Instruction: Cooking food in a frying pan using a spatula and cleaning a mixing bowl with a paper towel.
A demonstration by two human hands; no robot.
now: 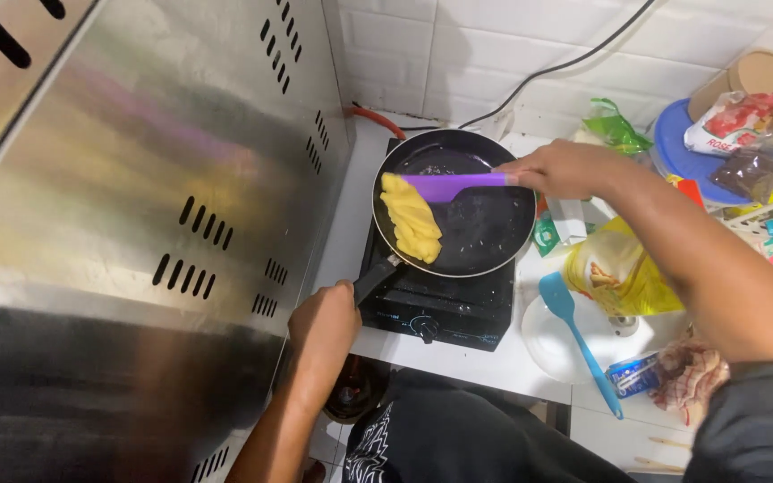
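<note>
A black frying pan point(485, 224) sits on a black single-burner stove point(436, 309). A folded yellow omelette point(411, 219) lies at the pan's left side. My right hand point(561, 168) grips a purple spatula point(447, 186) whose blade touches the top of the omelette. My left hand point(324, 324) is wrapped around the pan's black handle point(376, 279) at the stove's front left corner.
A shiny steel hood panel point(136, 224) fills the left. On the white counter to the right are a white plate point(556, 344) with a blue spatula point(574, 335), a yellow bag point(615, 268), a checked cloth point(691, 376), a blue lid point(695, 156) and several food packets.
</note>
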